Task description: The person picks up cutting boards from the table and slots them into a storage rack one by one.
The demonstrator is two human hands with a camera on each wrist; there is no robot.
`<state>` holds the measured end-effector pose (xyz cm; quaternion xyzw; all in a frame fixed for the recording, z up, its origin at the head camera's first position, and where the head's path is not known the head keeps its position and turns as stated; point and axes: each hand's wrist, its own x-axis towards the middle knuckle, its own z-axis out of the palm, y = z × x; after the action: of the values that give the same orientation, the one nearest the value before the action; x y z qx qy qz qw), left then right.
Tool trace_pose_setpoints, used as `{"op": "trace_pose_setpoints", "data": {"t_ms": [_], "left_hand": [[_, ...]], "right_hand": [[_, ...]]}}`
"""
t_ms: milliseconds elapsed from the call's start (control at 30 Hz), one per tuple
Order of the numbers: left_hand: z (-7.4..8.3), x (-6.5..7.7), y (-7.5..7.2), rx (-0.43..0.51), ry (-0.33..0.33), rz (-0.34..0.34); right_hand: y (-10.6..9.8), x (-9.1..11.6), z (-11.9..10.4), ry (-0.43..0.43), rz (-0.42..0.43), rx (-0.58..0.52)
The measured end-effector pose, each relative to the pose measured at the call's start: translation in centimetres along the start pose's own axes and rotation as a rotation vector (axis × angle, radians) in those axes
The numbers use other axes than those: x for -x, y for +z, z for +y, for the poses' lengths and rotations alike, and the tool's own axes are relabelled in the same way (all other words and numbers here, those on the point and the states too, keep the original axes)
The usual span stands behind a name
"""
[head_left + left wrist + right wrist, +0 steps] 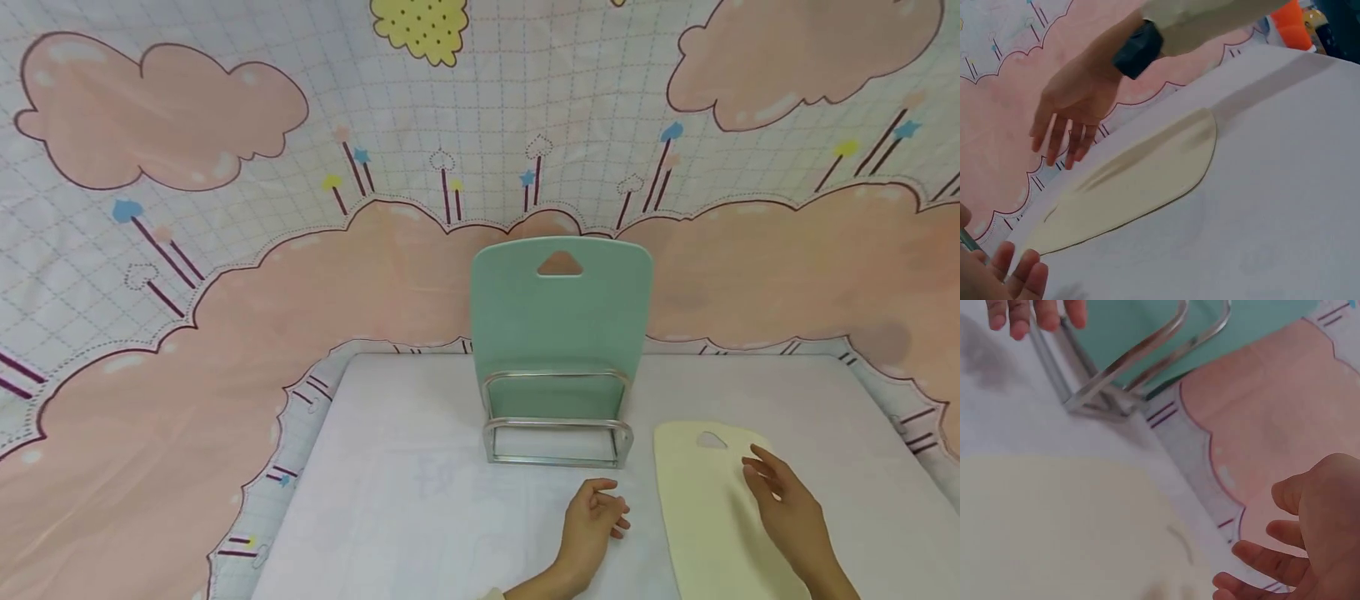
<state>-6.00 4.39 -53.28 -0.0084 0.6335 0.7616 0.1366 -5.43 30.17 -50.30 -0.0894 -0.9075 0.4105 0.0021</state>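
At the far left, a wall cloth printed with pink clouds and thin grid lines (360,283) hangs behind a white table (405,433), spreading across the full width of the background. Near the table's middle, a pale green chopping board with rounded corners and a triangular cut-out near its top (562,321) stands upright in a silvery bent-metal rack (555,423), its lower part behind the rack's bars.

Just in front of the rack, toward its right side, is the person's left hand (591,523), fingers loosely bent and holding nothing. Next comes a flat cream-coloured chopping board with a cut-out near its far end (705,508), lying on the table to the right of the rack and apart from it. Over this board's right side hovers the right hand (787,504), its fingers relaxed and clear of the surface. The two hands are well apart, the cream board's left edge between them.
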Motion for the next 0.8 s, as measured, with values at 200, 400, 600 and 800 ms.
{"op": "trace_pose_setpoints", "data": {"t_ms": [200, 400, 600, 800], "left_hand": [[-0.9, 0.1, 1.2, 0.023, -0.096, 0.042], [-1.2, -0.3, 2.4, 0.009, -0.138, 0.073], [-0.8, -0.5, 3.7, -0.035, -0.212, 0.060], [-0.5, -0.8, 5.2, -0.051, -0.249, 0.055]], "right_hand": [[0.2, 1.8, 2.8, 0.186, -0.030, 0.027], [-0.5, 2.8, 5.2, 0.333, 0.047, 0.021], [-1.2, 2.6, 6.6, 0.440, -0.040, -0.023], [-1.5, 2.1, 7.3, 0.476, -0.078, 0.027]]}}
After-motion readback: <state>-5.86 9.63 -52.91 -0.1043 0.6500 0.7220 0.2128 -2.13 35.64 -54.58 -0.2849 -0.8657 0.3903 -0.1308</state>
